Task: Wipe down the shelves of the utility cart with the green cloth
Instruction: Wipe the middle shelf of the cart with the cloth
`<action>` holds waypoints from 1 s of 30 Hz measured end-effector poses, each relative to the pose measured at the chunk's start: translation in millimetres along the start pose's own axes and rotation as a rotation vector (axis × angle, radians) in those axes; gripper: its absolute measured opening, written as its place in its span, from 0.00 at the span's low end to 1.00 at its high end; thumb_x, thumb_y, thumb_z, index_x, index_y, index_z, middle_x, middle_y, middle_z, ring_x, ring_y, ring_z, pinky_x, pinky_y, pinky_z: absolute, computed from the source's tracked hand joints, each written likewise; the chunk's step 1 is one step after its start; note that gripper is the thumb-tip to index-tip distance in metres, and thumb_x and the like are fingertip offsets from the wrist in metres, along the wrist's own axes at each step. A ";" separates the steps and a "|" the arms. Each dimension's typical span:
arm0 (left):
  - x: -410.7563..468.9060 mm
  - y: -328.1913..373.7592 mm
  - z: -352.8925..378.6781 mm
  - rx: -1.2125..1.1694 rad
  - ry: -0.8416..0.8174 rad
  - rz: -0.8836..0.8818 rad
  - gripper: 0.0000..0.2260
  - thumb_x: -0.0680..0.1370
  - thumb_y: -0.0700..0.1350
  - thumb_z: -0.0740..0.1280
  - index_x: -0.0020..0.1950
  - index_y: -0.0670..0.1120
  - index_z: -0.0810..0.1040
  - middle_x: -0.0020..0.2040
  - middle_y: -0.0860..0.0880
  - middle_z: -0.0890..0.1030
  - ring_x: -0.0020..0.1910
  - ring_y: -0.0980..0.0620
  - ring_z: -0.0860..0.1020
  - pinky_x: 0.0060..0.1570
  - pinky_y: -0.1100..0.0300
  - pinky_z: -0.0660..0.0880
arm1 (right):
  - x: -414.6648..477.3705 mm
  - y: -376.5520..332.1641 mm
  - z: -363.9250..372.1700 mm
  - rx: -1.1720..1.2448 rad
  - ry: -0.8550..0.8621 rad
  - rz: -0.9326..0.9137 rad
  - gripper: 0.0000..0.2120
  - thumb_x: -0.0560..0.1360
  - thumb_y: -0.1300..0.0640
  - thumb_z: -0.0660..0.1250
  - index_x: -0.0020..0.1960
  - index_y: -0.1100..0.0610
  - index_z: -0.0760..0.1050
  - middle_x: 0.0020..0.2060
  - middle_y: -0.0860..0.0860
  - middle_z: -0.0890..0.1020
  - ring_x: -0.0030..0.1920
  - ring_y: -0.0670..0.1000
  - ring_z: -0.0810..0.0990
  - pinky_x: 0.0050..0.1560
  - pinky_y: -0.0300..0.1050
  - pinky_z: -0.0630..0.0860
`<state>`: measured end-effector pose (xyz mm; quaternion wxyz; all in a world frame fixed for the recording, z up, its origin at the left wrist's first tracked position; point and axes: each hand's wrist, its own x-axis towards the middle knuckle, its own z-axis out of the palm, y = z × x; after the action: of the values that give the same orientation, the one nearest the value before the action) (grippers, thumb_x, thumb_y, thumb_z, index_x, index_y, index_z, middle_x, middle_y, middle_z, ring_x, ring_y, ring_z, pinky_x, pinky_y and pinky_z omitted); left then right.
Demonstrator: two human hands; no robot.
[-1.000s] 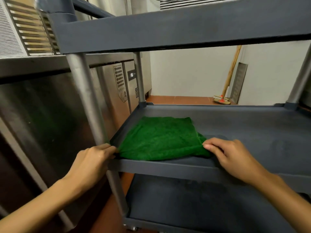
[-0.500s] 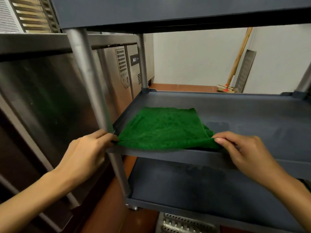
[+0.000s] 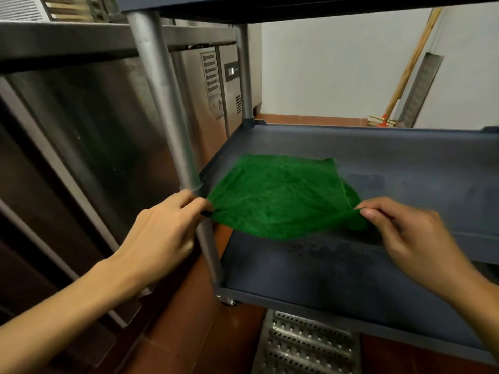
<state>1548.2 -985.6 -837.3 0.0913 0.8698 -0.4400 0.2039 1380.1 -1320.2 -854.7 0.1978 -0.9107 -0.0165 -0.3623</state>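
Grey-blue plastic fills the view: the utility cart [image 3: 421, 147] shows 3 tiers, with the top one only an underside overhead. Its middle shelf [image 3: 405, 168] carries the green cloth [image 3: 278, 195] at the left front corner, hard by the near metal post [image 3: 162, 103]. The bottom shelf [image 3: 324, 279] shows dull streaks.

The cloth is a deep green terry square, creased, with a folded layer peeking out on its right side. Its far part lies flat on the middle shelf, and its near edge sags out past the front lip, strung between 2 hands. The left hand [image 3: 162, 230] sits at the cloth's near-left corner, fingers curled and pinching it just beside the post. The right hand [image 3: 413, 233] is at the near-right corner, thumb and fingers nipped on the edge, a little blurred.

Off to the left stands a stainless steel cabinet [image 3: 81, 130], a perforated floor grate [image 3: 305, 344] lies below, and a broom [image 3: 380, 121] leans at the back wall.
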 end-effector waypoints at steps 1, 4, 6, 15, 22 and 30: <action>-1.3 1.2 -0.1 -0.007 -0.001 -0.004 0.17 0.75 0.39 0.65 0.61 0.53 0.74 0.57 0.52 0.76 0.46 0.46 0.80 0.32 0.51 0.78 | -2.3 -2.6 0.5 0.014 0.003 0.012 0.17 0.79 0.47 0.56 0.51 0.56 0.80 0.41 0.45 0.82 0.45 0.44 0.79 0.42 0.26 0.69; -4.4 2.8 -0.3 -0.042 0.009 -0.036 0.17 0.75 0.39 0.64 0.61 0.53 0.75 0.56 0.53 0.75 0.46 0.46 0.80 0.33 0.51 0.78 | -7.8 -9.1 1.5 0.063 0.026 0.051 0.16 0.78 0.48 0.57 0.51 0.56 0.79 0.41 0.44 0.82 0.44 0.41 0.79 0.43 0.24 0.68; -4.9 5.8 -2.4 -0.055 0.021 -0.039 0.15 0.77 0.43 0.61 0.61 0.54 0.75 0.55 0.54 0.75 0.46 0.47 0.79 0.33 0.52 0.78 | -10.1 -12.7 2.0 0.068 0.028 0.055 0.16 0.78 0.48 0.57 0.50 0.57 0.79 0.41 0.44 0.81 0.44 0.39 0.78 0.43 0.23 0.67; 2.1 27.3 -32.8 -0.135 0.099 -0.011 0.15 0.79 0.54 0.54 0.60 0.54 0.75 0.54 0.55 0.76 0.50 0.50 0.78 0.40 0.48 0.79 | -4.6 -28.8 -18.5 0.039 0.039 0.015 0.12 0.79 0.51 0.59 0.50 0.55 0.78 0.39 0.46 0.82 0.41 0.45 0.79 0.41 0.30 0.69; 10.7 38.3 -59.7 -0.205 0.197 0.049 0.12 0.80 0.49 0.58 0.60 0.52 0.77 0.53 0.55 0.77 0.51 0.50 0.79 0.45 0.47 0.78 | -2.0 -41.1 -44.0 0.052 0.060 0.003 0.13 0.80 0.49 0.57 0.50 0.52 0.78 0.37 0.47 0.81 0.37 0.47 0.79 0.38 0.36 0.70; 21.2 30.1 -87.5 -0.156 0.347 0.059 0.11 0.78 0.43 0.63 0.58 0.46 0.80 0.51 0.49 0.79 0.49 0.46 0.79 0.46 0.45 0.77 | 10.6 -47.6 -79.8 0.048 0.151 0.050 0.09 0.81 0.53 0.60 0.50 0.54 0.78 0.43 0.42 0.82 0.42 0.48 0.80 0.43 0.41 0.73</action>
<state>1511.3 -989.3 -749.9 0.2271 0.7984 -0.4576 0.3187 1327.5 -1307.3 -778.4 0.2292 -0.8759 0.0124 -0.4245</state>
